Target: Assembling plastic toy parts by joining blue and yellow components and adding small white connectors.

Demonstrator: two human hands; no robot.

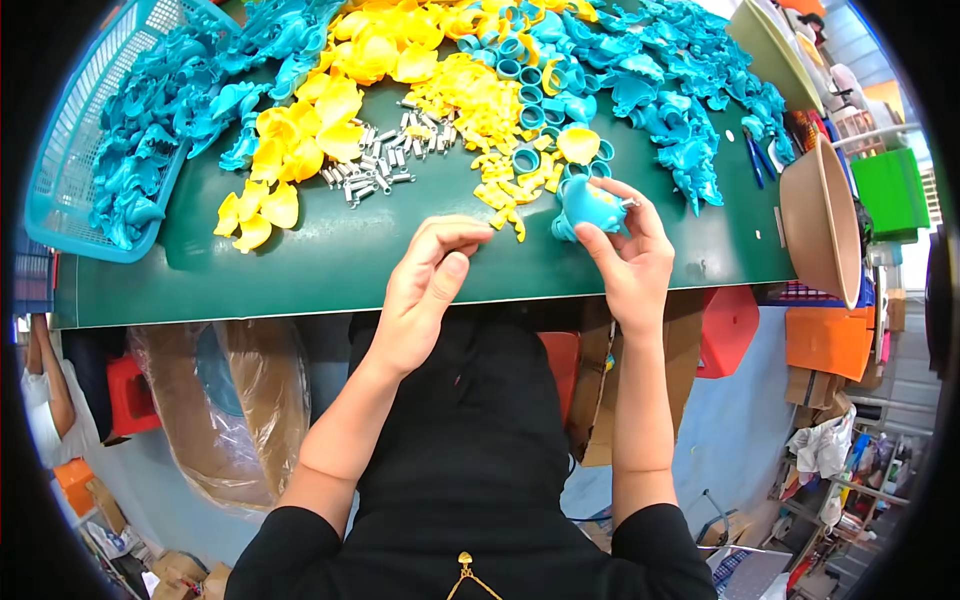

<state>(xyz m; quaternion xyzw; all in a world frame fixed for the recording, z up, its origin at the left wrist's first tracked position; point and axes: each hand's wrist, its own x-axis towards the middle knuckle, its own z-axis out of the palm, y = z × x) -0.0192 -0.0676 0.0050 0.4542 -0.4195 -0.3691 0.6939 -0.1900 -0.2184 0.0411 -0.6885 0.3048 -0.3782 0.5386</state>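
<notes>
My right hand (640,262) grips a rounded teal plastic part (590,207) between thumb and fingers, just above the front of the green table. Small yellow spots and a bit of metal show on the part's right side. To its left is my left hand (425,285), its fingers bent forward and the thumb apart from them, with nothing visible in between. Small yellow plastic pieces (495,190) lie just beyond that hand. Metal springs (365,165) are heaped farther left, and teal rings (526,159) lie past the held part.
Yellow shell-like parts (290,145) and teal molded parts (660,75) cover the back of the green table (330,270). A teal basket (60,190) of similar parts is on the left. A tan basin (820,220) stands by the right edge, near blue-handled pliers (755,160).
</notes>
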